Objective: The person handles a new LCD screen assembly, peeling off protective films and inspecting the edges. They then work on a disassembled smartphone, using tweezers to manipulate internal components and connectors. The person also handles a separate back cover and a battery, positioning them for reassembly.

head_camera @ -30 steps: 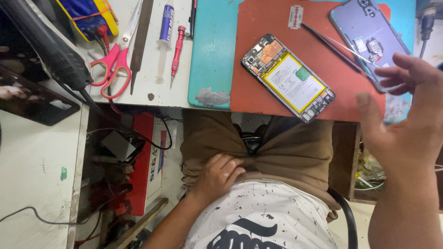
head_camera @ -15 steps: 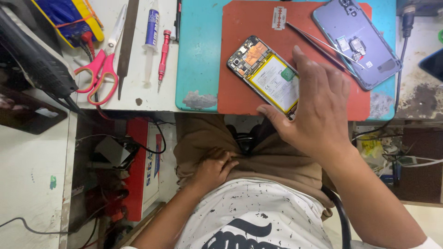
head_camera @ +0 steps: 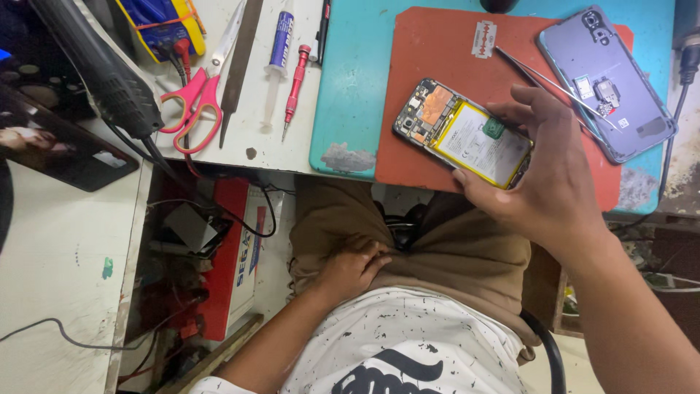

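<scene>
Gripping opened phone [head_camera: 467,135], right hand [head_camera: 543,182] arched.

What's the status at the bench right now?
Right hand gripping the opened phone on the red mat. Left hand resting on lap, empty. Tweezers and back cover lie alongside, clear.

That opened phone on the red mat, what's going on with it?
A person seated at a workbench has the right hand around the near end of the opened phone, its back off and battery showing, on the red mat. The left hand rests in the lap. The removed back cover, tweezers and a razor blade lie on the mat; scissors and a red screwdriver lie further left.
</scene>
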